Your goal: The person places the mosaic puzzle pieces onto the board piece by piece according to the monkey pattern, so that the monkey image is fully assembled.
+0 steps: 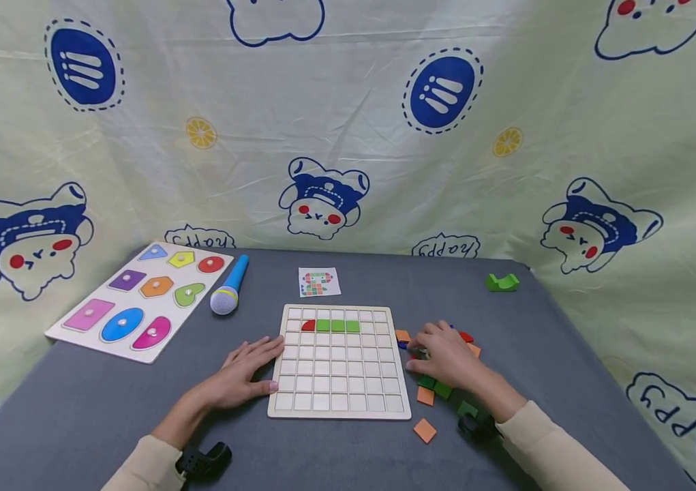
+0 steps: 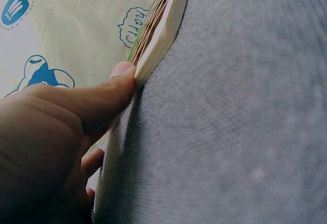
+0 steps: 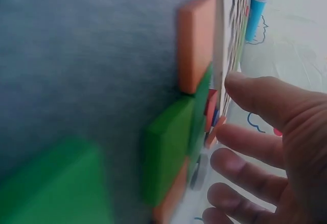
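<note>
A wooden grid board (image 1: 338, 368) lies flat on the grey table, with a red curved-edge piece (image 1: 309, 326) and three green square tiles (image 1: 338, 326) in a row near its top. My left hand (image 1: 237, 378) rests at the board's left side with fingers extended; in the left wrist view its thumb (image 2: 121, 73) touches the board's edge. Over a scatter of coloured tiles to the right of the board hovers my right hand (image 1: 448, 358). The right wrist view shows its fingers (image 3: 245, 142) spread, thumb apart, nothing held between them. Green tiles (image 3: 171, 150) and an orange tile (image 3: 196, 43) lie beside it.
A small pattern card (image 1: 320, 281) lies behind the board. To the left are a shape puzzle board (image 1: 102, 341) and a blue toy microphone (image 1: 231, 285). A green curved block (image 1: 502, 283) sits at the back right. One orange tile (image 1: 425, 431) lies near the board's lower right corner.
</note>
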Demonstrator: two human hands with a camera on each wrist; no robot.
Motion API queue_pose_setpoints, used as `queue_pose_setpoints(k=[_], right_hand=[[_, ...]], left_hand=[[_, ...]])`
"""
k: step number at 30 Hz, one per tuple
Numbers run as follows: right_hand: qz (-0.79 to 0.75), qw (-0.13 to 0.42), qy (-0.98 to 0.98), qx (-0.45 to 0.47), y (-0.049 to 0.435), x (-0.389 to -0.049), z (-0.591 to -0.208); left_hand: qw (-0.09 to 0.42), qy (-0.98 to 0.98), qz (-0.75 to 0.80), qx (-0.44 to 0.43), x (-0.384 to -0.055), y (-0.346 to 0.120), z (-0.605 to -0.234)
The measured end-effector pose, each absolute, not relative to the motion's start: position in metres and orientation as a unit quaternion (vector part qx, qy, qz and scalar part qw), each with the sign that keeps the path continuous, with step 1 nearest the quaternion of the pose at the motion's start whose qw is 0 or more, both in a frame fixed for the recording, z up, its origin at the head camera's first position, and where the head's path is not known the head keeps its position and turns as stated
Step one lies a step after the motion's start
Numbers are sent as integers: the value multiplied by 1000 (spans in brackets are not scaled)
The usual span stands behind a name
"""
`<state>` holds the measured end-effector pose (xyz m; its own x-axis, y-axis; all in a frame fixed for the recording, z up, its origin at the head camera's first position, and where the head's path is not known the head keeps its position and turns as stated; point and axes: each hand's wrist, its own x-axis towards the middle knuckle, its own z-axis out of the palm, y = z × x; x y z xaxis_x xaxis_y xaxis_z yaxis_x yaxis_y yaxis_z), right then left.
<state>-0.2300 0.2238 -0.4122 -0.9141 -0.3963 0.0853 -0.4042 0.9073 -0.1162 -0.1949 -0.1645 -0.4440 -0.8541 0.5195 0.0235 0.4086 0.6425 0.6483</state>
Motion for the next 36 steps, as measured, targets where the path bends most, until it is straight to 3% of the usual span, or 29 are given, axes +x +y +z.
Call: queue_pose_setpoints(k=[7,29,36], right_hand=[[60,51,-975,209,229,-222,-416],[84,35,-969,231,229,-214,-421],[90,55,-965,242,224,-216,-418]], left_hand=[[81,903,334,257,-195,-165,-445],[81,904,332,256,-196,-165,-444],[79,904,330,260,-196,-165,-445]])
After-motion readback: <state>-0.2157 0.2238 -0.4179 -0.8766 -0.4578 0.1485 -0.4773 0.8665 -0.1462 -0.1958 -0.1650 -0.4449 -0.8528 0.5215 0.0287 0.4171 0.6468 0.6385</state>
